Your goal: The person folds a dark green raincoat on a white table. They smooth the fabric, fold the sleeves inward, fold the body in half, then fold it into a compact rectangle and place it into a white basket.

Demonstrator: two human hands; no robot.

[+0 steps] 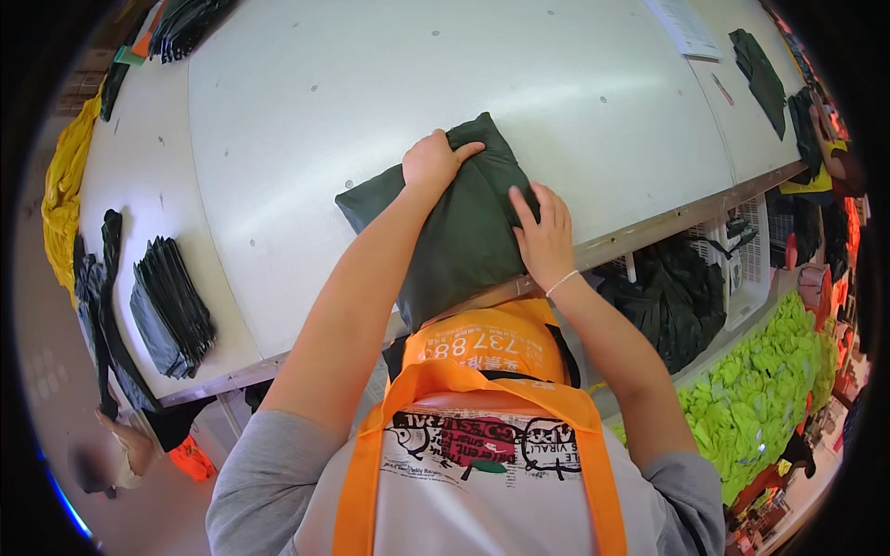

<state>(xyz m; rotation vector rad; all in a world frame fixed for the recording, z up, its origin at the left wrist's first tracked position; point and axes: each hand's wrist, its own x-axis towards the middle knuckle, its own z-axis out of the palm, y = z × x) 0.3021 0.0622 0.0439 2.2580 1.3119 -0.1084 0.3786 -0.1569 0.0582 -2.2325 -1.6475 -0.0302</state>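
Observation:
A dark green folded garment or pouch-like bundle of thin fabric (468,246) lies at the table's near edge, one corner pointing away from me. Its lower part hangs over the edge toward my orange apron. My left hand (434,162) grips the far part of the fabric, fingers curled and thumb stretched across the top. Creases run from that grip toward the middle. On the fabric's right side rests my right hand (545,232), fingers spread and touching the edge. What lies inside the folds is hidden.
The white table (306,139) carries a stack of folded dark pieces (171,306) at left, another dark stack (185,28) at far left, and paper sheets (684,28) at far right. Below the right edge are dark fabric (672,296) and a lime-green heap (746,398). People stand at both sides.

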